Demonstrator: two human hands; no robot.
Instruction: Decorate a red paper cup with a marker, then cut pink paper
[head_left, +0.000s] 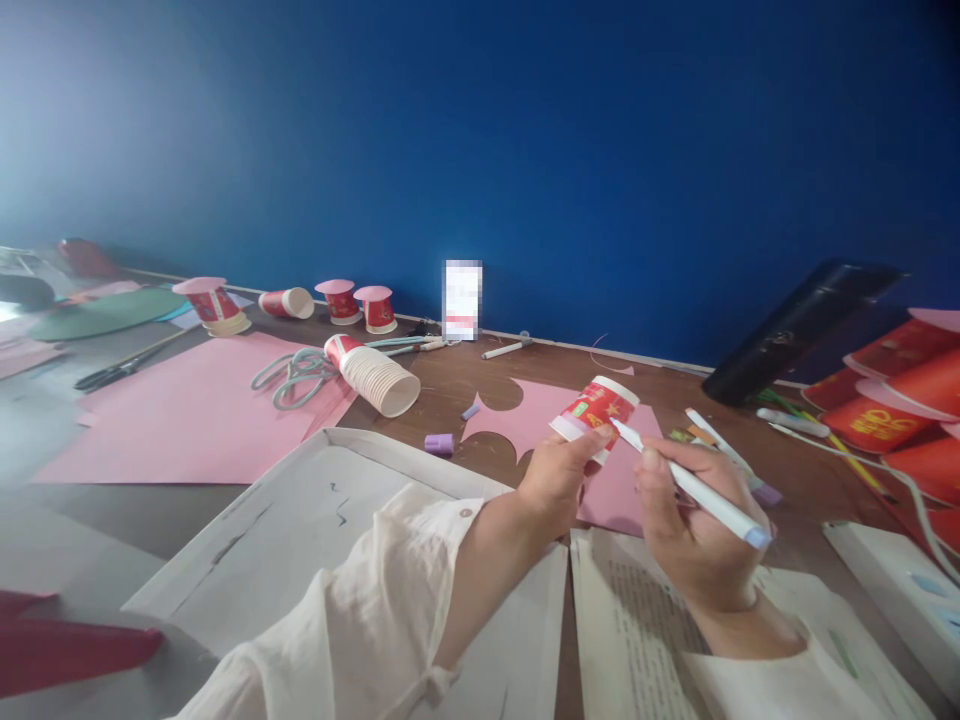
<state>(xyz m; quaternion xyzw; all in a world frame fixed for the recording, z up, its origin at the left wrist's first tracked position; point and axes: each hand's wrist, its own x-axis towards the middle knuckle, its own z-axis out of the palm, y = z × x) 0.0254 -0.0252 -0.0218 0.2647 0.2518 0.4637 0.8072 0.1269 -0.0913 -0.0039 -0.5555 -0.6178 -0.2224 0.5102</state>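
My left hand (553,478) is closed round a red and white paper cup (595,405), held on its side above the table. My right hand (686,520) grips a white marker pen (694,487), and the pen's tip touches the cup's side. Under both hands lies a pink sheet of paper (536,415) with round pieces cut out of its edge. A purple pen cap (439,443) rests on the wooden table to the left of it.
A stack of paper cups (373,374) lies on a large pink sheet (187,415) beside a coiled cable (296,375). Cups topped with pink discs (373,308) stand by the blue wall. Scissors (120,368) lie left. Red cups (896,400), a black cylinder (799,328) and pens sit right.
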